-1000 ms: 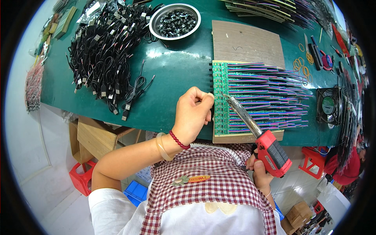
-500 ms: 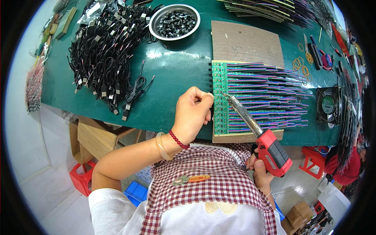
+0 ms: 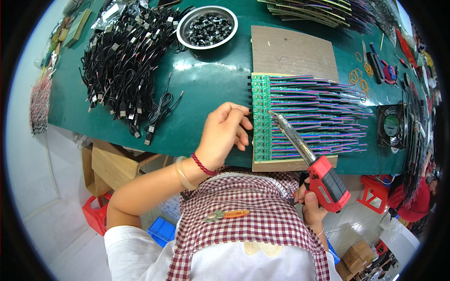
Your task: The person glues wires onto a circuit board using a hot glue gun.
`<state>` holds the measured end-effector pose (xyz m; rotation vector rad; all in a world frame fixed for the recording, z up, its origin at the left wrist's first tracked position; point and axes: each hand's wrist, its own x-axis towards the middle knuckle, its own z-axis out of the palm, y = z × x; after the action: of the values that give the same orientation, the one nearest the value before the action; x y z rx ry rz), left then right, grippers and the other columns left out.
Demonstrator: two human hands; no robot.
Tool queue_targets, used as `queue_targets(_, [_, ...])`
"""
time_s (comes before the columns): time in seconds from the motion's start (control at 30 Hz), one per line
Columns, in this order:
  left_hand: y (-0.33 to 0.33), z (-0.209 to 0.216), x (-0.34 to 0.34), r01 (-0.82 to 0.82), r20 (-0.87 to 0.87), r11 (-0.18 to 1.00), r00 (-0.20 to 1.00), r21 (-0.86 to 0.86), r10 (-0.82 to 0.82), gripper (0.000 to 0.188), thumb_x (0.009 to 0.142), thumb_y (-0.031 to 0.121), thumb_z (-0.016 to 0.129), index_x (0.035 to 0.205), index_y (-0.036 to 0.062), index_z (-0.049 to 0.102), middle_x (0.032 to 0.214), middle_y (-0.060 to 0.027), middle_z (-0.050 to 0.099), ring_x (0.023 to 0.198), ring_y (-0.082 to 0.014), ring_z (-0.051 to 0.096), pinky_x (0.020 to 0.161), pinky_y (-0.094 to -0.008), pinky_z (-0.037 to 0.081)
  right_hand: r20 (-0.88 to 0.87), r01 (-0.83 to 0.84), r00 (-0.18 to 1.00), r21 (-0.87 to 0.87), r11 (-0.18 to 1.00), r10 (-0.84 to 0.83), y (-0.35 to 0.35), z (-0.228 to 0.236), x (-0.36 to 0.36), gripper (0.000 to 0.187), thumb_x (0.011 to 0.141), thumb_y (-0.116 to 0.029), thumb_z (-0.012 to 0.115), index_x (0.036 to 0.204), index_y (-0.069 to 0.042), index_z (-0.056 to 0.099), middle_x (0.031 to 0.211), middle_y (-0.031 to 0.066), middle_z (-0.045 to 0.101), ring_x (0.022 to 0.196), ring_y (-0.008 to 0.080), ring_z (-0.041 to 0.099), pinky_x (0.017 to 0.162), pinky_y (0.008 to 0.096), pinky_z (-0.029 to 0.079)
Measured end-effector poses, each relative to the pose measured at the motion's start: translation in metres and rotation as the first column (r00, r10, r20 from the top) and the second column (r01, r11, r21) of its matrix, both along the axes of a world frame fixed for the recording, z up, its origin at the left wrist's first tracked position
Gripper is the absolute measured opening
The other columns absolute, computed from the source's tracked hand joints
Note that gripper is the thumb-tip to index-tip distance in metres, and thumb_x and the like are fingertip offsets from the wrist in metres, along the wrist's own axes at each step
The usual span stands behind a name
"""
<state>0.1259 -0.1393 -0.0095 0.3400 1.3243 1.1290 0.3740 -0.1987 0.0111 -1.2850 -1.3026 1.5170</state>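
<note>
**Soldering iron [image 3: 307,153] in right hand [image 3: 312,208], aimed at row of circuit boards [image 3: 261,119]**

Holding iron by red-and-black handle, right fingers closed round it, thumb on the near side. Running diagonally: long axis from handle at right fingers, up and leftward to the metal tip. Pointing away from the body, toward left fingertips. Tip over right part of the green strip, just right of left fingertips. Can't tell if touching.

Left hand [image 3: 220,133] right at left edge of boards. Thumb and index close together, other fingers loosely curled. Can't tell if pinching anything.

Stacked side by side, boards just right of left fingertips, row running away from the body. Trailing wires [image 3: 318,117] off to the right, ahead of right fingers, passing under iron barrel. All laid on wooden board [image 3: 295,51], sticking out beyond left fingertips on the far side.

Further out, on green table [image 3: 197,117]: ahead of left fingers, metal bowl [image 3: 183,36] of small black parts [image 3: 211,30]; well left, heap of black cables [image 3: 124,65]. Ahead and right of right fingers: fan [image 3: 391,125], then rubber bands [image 3: 368,70] and pliers [image 3: 389,71] farther off.
</note>
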Motion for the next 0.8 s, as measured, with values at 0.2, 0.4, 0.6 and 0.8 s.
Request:
queue_targets(0.2, [0.087, -0.008, -0.075, 0.409, -0.896, 0.812, 0.335, 0.416, 0.290, 0.019, 0.085, 0.021, 0.057, 0.084, 0.0017, 0.059, 0.070, -0.0063, 0.059, 0.055, -0.0149, 0.055, 0.052, -0.0285, 0.044, -0.015, 0.110, 0.994, 0.041, 0.993, -0.110, 0.003, 0.006, -0.005, 0.043, 0.083, -0.031, 0.059, 0.105, 0.003, 0.044, 0.059, 0.0058, 0.045, 0.048, 0.0115, 0.040, 0.045, 0.0254, 0.038])
queue_targets(0.4, [0.144, 0.011, -0.107, 0.478, -0.987, 0.869, -0.151, -0.127, -0.061, 0.030, 0.080, 0.031, 0.058, 0.080, 0.0010, 0.064, 0.079, -0.0184, 0.063, 0.076, -0.0332, 0.060, 0.071, -0.0400, 0.046, -0.147, 0.107, 0.984, 0.050, 0.993, -0.098, 0.004, 0.011, -0.002, 0.036, 0.085, -0.020, 0.055, 0.110, 0.004, 0.043, 0.063, 0.0068, 0.048, 0.055, 0.0125, 0.045, 0.053, 0.0261, 0.041])
queue_targets(0.6, [0.156, -0.003, -0.131, 0.465, -0.957, 0.850, -0.257, -0.245, -0.135, 0.018, 0.074, 0.019, 0.065, 0.071, 0.0019, 0.058, 0.074, -0.0136, 0.062, 0.072, -0.0305, 0.060, 0.068, -0.0369, 0.047, -0.127, 0.176, 0.978, 0.071, 0.982, -0.166, 0.007, 0.014, -0.008, 0.040, 0.085, -0.028, 0.055, 0.107, 0.003, 0.042, 0.060, 0.0056, 0.045, 0.049, 0.0116, 0.041, 0.048, 0.0253, 0.039])
queue_targets(0.8, [0.140, -0.001, -0.119, 0.492, -0.970, 0.868, -0.235, -0.069, 0.056, 0.013, 0.074, 0.016, 0.061, 0.075, 0.0036, 0.062, 0.074, -0.0126, 0.061, 0.073, -0.0312, 0.059, 0.067, -0.0369, 0.047, -0.164, 0.207, 0.967, 0.066, 0.976, -0.194, 0.011, 0.015, -0.005, 0.039, 0.084, -0.025, 0.057, 0.107, 0.003, 0.044, 0.060, 0.0059, 0.046, 0.051, 0.0119, 0.042, 0.050, 0.0262, 0.041])
